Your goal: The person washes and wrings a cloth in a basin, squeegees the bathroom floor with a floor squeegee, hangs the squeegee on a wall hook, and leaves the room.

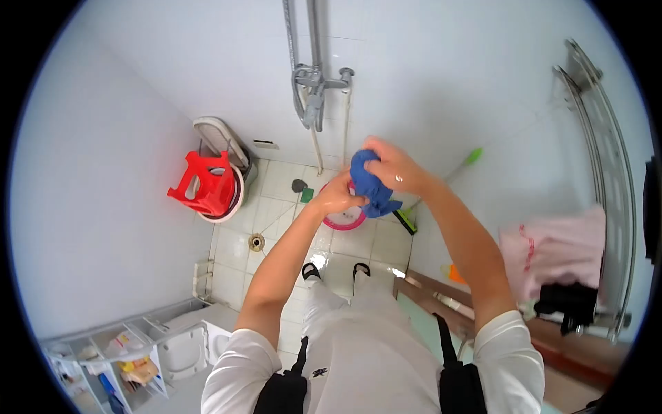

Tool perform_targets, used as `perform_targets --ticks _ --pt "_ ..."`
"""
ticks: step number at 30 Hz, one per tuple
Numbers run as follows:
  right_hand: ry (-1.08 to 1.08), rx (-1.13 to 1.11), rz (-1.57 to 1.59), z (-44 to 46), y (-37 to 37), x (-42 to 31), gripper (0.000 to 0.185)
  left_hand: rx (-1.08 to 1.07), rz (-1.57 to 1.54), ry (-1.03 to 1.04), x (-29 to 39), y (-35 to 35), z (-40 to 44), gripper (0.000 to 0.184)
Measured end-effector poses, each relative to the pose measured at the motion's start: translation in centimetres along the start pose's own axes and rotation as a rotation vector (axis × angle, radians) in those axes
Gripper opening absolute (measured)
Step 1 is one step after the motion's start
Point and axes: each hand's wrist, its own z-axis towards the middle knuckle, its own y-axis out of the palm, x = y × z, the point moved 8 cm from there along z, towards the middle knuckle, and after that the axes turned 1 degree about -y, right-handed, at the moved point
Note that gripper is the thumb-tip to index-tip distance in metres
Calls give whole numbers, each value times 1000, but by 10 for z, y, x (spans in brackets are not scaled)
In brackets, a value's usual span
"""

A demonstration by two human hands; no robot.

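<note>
A bunched blue cloth point(369, 185) is held between my two hands, above a pink-rimmed basin point(344, 225) on the tiled floor. My left hand point(336, 194) grips its lower left side, thumb against the fabric. Higher up on the right, my right hand point(394, 168) is closed round the top of the cloth. A loose end hangs at the lower right. Whitish suds or water show in the part of the basin that the cloth and hands leave uncovered. Wet spots shine on my right hand.
A shower mixer point(314, 86) is on the wall ahead. A red stool point(207, 185) rests on stacked basins at left. A green-and-black brush head point(405, 221) lies right of the basin. A floor drain point(256, 241) is at left; a pink towel point(552, 252) hangs on the right rack.
</note>
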Motion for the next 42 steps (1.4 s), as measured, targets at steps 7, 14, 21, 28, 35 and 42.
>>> perform_targets --ticks 7,14,21,28,35,42 --pt "169 333 -340 -63 -78 -47 16 -33 -260 -10 -22 13 -6 22" --pt "342 280 -298 -110 -77 15 25 -33 150 129 72 -59 -34 13" --pt "461 -133 -463 -109 27 35 49 -6 504 392 186 -85 -60 20" --pt "392 -59 68 -33 180 162 41 -73 902 415 202 -72 -61 17" --pt "251 247 177 -11 162 113 37 88 802 183 126 -156 -103 19" --pt "12 184 -150 34 136 -115 60 247 161 91 -28 -189 -131 48"
